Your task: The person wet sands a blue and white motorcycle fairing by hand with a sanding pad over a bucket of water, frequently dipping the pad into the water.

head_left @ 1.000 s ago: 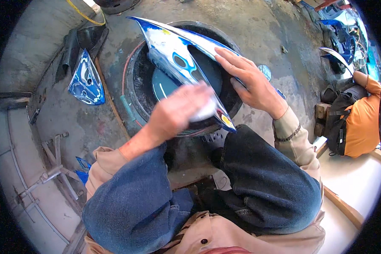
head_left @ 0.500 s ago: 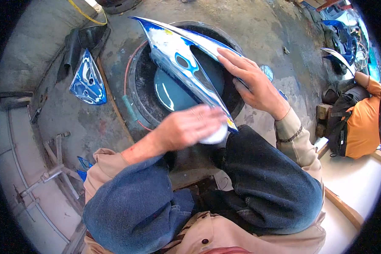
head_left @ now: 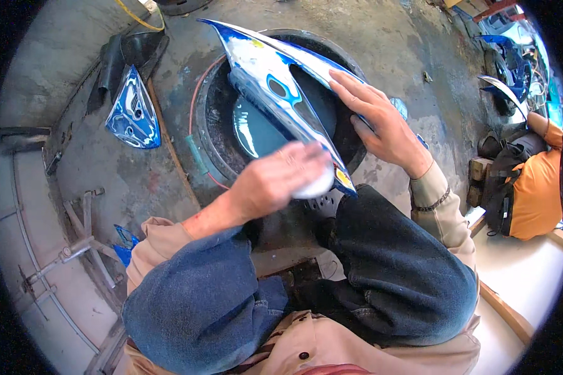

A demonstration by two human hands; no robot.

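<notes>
A long, pointed blue-and-white plastic fairing panel (head_left: 244, 57) lies slantwise over a round black tub (head_left: 201, 140) holding cloudy water. Its white surface looks dull and patchy, with an oval hole near the middle. My right hand (head_left: 381, 122) grips the panel's right edge, fingers on top and thumb underneath. Near the panel's lower end, my left hand (head_left: 275, 184) is blurred by motion. Under its fingers is a white rounded pad (head_left: 317, 186), pressed against the panel's lower left edge.
A glossy blue-and-white panel (head_left: 134, 115) lies on the floor at left, beside a wooden strip (head_left: 169, 150). A red hose (head_left: 197, 94) runs along the tub. To the right, a person in orange (head_left: 538, 203) sits near a black bag (head_left: 502, 187). Metal tubing (head_left: 65, 256) stands lower left.
My left hand and the pad have shifted slightly up and left along the panel's lower end. My right hand keeps its hold. The whole view has shifted a little.
</notes>
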